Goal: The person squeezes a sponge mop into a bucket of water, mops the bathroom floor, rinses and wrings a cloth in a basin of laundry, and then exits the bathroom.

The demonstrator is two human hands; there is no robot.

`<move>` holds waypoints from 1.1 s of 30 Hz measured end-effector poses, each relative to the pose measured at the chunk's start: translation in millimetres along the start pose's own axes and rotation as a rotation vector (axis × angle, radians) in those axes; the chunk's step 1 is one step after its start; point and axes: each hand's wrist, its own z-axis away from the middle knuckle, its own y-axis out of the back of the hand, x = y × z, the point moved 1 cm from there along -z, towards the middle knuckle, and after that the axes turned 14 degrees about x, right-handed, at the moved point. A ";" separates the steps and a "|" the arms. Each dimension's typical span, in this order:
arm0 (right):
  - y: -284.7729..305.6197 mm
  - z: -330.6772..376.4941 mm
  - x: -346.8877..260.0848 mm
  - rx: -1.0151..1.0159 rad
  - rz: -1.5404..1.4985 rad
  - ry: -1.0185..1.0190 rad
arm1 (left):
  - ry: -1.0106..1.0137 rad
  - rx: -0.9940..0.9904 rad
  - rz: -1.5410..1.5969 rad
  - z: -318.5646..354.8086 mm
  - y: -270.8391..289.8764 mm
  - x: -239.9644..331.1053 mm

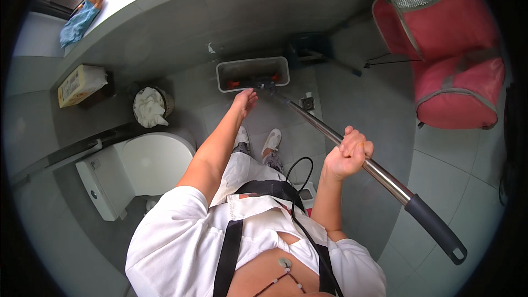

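Here, right hand (350, 153) grips pole (385, 179); left hand (245, 103): hold unclear; tool head (266, 84) murky.

Stretching the left arm (204, 166) forward and a little inward, only slightly bent. Aligning the left wrist (237, 114) roughly with the forearm. Curling the left hand (245, 102) loosely, with fingers close together and pointing mostly ahead. Bending the right arm (328, 201) and directing its forearm forward. Turning the right hand (350, 152) outward at the wrist and clenching it into a fist, with fingers folded in firmly. Holding both hands well apart, reaching farther ahead with the left than the right.
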 end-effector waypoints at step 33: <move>-15.8 62.8 157.9 -1.262 2.024 0.077 | -0.117 0.031 -0.219 29.3 73.4 -27.0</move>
